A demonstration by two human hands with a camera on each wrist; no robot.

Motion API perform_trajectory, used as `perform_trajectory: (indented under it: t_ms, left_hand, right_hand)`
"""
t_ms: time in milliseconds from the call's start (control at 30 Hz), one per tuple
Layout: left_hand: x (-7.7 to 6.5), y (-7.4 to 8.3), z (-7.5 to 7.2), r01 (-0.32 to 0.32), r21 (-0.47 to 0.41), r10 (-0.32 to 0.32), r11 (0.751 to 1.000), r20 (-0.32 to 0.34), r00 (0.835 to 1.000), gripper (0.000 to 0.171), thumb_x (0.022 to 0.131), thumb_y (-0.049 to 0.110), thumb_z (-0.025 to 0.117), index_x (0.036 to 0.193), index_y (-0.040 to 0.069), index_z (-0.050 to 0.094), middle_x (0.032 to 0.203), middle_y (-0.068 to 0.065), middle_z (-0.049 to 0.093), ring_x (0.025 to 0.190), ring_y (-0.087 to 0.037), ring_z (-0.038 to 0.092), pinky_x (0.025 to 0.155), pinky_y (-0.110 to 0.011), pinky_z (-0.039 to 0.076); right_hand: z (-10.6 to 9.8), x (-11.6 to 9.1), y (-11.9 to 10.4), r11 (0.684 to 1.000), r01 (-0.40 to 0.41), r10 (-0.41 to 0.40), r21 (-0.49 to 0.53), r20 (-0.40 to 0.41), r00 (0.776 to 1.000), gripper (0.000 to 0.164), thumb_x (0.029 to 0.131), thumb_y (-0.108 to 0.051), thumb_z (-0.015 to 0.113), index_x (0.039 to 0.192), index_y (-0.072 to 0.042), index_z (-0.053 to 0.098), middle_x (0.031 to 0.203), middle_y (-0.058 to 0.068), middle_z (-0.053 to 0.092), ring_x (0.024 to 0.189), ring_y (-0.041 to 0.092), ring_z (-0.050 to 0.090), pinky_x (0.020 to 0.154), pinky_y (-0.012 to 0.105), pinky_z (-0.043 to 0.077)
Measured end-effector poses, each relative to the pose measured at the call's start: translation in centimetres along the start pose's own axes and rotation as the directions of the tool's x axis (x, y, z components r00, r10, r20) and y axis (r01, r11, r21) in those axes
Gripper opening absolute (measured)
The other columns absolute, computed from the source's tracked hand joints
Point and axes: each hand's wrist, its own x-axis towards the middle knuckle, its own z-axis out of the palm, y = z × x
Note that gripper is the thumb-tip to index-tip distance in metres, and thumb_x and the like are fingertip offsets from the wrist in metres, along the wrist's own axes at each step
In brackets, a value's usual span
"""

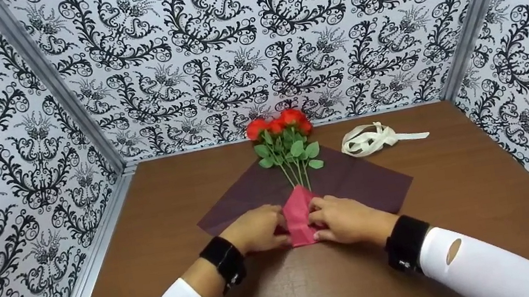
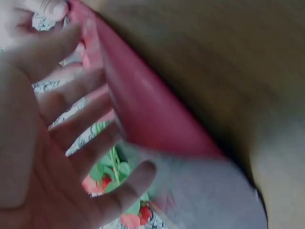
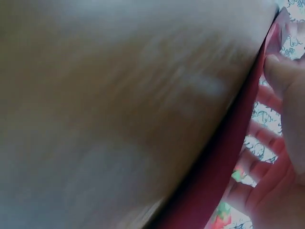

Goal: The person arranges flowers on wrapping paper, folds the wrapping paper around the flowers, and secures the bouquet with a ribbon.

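Observation:
A bunch of red artificial-looking roses [image 1: 283,124] with green leaves lies on a sheet of wrapping paper [image 1: 352,177], dark purple on its spread-out face. Its near part is folded up as a pink flap [image 1: 298,211] over the lower stems, hiding their ends. My left hand [image 1: 258,228] holds the flap's left side, fingertips along the edge and thumb low. On the right side, my right hand [image 1: 345,217] pinches the flap between thumb and fingers. The left wrist view shows spread fingers [image 2: 90,107] against the pink fold; in the right wrist view, the thumb [image 3: 279,71] presses the paper's edge.
A loosely coiled cream ribbon [image 1: 371,140] lies at the back right of the brown table [image 1: 171,194], its tail pointing right. Black-and-white patterned walls [image 1: 232,69] with grey edge strips enclose the back and both sides.

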Motion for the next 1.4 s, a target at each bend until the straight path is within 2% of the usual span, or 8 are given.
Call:
perform_trajectory:
  t_ms: [133,267,500,733,867,967,1200,1400]
  left_hand:
    - [1.2,0.6,0.5,0.066,0.040,-0.065,0.997,-0.030,0.997,0.037,0.085,0.060,0.082,0.084,0.025,0.072,0.092,0.009,0.056,0.086,-0.013,0.056,0.077,-0.039,0.054]
    - [2.0,1.2,0.6,0.101,0.094,-0.100,0.990,-0.023,0.995,0.048,0.075,0.069,0.085,0.079,0.024,0.067,0.094,0.008,0.058,0.090,-0.017,0.060,0.077,-0.046,0.054]
    - [2.8,1.7,0.4,0.120,0.124,-0.122,0.985,0.004,0.993,0.051,0.075,0.071,0.083,0.074,0.024,0.063,0.098,0.007,0.062,0.094,-0.021,0.064,0.079,-0.051,0.056]
    - [3.5,1.8,0.1,0.107,0.148,-0.117,0.983,0.057,0.992,0.053,0.073,0.072,0.085,0.077,0.022,0.068,0.098,0.006,0.061,0.095,-0.022,0.063,0.081,-0.051,0.055]
    - [3.2,1.7,-0.1,0.115,0.155,-0.125,0.981,0.058,0.990,0.056,0.073,0.073,0.084,0.085,0.020,0.073,0.101,0.005,0.063,0.099,-0.022,0.064,0.083,-0.052,0.056]
    - [3.0,1.7,-0.2,0.118,0.167,-0.128,0.979,0.052,0.990,0.057,0.073,0.074,0.084,0.087,0.019,0.074,0.102,0.005,0.063,0.100,-0.022,0.064,0.083,-0.052,0.056]
    - [2.7,1.6,0.2,0.108,0.174,-0.117,0.979,0.041,0.992,0.055,0.076,0.075,0.081,0.080,0.021,0.070,0.106,0.005,0.063,0.102,-0.021,0.063,0.087,-0.056,0.056]
    - [2.4,1.3,0.6,0.086,0.151,-0.087,0.985,0.005,0.996,0.052,0.077,0.073,0.081,0.074,0.024,0.061,0.116,0.004,0.067,0.108,-0.024,0.064,0.095,-0.067,0.055]
  right_hand:
    - [0.0,0.4,-0.5,0.999,-0.045,0.045,-0.010,-0.001,0.999,0.032,0.092,-0.048,0.079,0.107,-0.021,0.071,0.117,0.001,0.059,0.098,0.022,0.057,0.074,0.040,0.052]
    - [-0.1,0.5,-0.6,0.998,-0.060,0.060,-0.007,0.010,0.998,0.035,0.089,-0.048,0.082,0.110,-0.022,0.070,0.120,0.001,0.058,0.096,0.022,0.056,0.073,0.039,0.050]
    - [-0.3,0.3,-0.5,0.997,-0.071,0.070,0.023,0.018,0.997,0.039,0.088,-0.048,0.083,0.115,-0.023,0.070,0.122,0.000,0.058,0.094,0.020,0.053,0.071,0.035,0.046]
    - [-0.4,-0.1,-0.4,0.996,-0.068,0.067,0.053,0.025,0.997,0.040,0.089,-0.046,0.083,0.119,-0.023,0.071,0.122,0.002,0.058,0.095,0.022,0.054,0.071,0.036,0.047]
    - [-0.6,-1.0,0.2,0.988,-0.108,0.107,0.113,0.014,0.994,0.054,0.087,-0.041,0.087,0.135,-0.026,0.068,0.122,0.004,0.058,0.102,0.022,0.059,0.084,0.042,0.055]
    - [-0.8,-2.0,1.0,0.975,-0.158,0.158,0.157,0.012,0.987,0.063,0.084,-0.039,0.089,0.140,-0.025,0.064,0.115,0.006,0.059,0.097,0.019,0.058,0.085,0.042,0.055]
    - [-1.4,-4.5,3.1,0.958,-0.192,0.189,0.212,0.032,0.981,0.044,0.085,-0.035,0.089,0.119,-0.017,0.067,0.104,0.004,0.063,0.091,0.015,0.060,0.079,0.038,0.055]
    - [-2.2,-6.0,4.5,0.945,-0.234,0.224,0.230,0.067,0.972,0.033,0.083,-0.030,0.090,0.102,-0.014,0.068,0.093,0.004,0.062,0.082,0.012,0.055,0.072,0.032,0.048]
